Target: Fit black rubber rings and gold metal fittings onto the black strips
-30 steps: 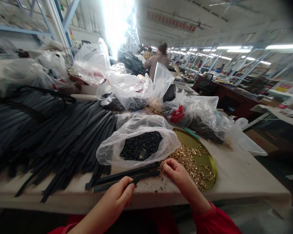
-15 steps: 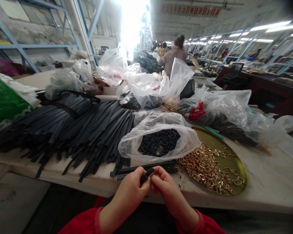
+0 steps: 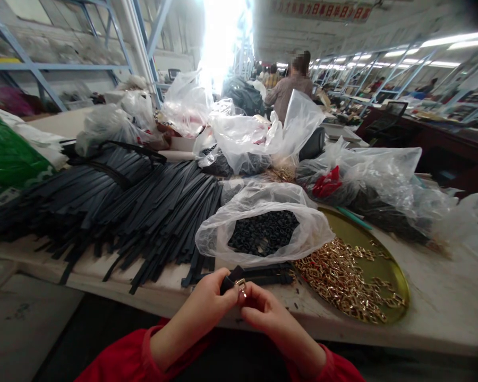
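My left hand (image 3: 207, 300) is closed on a black strap (image 3: 233, 276), its end sticking up past the thumb. At that end sits a small gold buckle (image 3: 241, 284). The fingers of my right hand (image 3: 265, 310) are pinched at the buckle, right against my left fingertips. How far the strap passes through the buckle is hidden. Just beyond my hands lie more black straps (image 3: 266, 276), and behind those an open plastic bag (image 3: 211, 239) holds many small black loops (image 3: 263, 233). Gold buckles (image 3: 342, 286) lie heaped on a round gold tray (image 3: 394, 276) to the right.
A wide pile of black straps (image 3: 155, 217) covers the table's left side. Filled plastic bags (image 3: 374, 164) line the back, with a teal pen-like tool (image 3: 354, 217) beside the tray. The table's front edge (image 3: 434, 339) runs close to me. A person (image 3: 292, 90) stands farther off.
The gold buckle now shows at the strap's end between my hands. Both hands have shifted slightly, and my right fingers sit a little lower. The camera view has turned slightly left.
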Motion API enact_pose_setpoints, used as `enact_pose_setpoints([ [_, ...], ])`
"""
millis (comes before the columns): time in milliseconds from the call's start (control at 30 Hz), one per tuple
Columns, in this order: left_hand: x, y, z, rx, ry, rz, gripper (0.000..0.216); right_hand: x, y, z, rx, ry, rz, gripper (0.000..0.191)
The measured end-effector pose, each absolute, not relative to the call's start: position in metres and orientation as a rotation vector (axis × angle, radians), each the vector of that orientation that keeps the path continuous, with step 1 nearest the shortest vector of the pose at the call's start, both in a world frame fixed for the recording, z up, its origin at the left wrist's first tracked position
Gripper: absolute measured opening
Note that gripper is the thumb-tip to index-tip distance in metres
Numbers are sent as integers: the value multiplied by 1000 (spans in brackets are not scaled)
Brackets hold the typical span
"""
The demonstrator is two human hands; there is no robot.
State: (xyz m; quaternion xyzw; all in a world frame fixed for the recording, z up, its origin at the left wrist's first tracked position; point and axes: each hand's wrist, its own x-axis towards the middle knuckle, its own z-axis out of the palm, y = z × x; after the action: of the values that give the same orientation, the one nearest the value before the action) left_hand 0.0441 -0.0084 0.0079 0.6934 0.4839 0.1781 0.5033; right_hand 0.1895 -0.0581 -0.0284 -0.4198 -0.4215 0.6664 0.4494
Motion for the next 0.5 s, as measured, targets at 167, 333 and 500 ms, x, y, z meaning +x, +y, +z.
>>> enact_pose_setpoints([
  [167, 45, -7, 2, 1614, 1119, 372, 16, 189, -57, -44, -1033, -865, 1552, 20],
  [333, 44, -10, 5, 1631, 1054, 268, 17, 192, -55, -45, -1090, -825, 1505, 22],
  [500, 40, -11, 13, 1678, 1050, 200, 28, 194, -58, -33, -1045, -578, 1612, 21],
])
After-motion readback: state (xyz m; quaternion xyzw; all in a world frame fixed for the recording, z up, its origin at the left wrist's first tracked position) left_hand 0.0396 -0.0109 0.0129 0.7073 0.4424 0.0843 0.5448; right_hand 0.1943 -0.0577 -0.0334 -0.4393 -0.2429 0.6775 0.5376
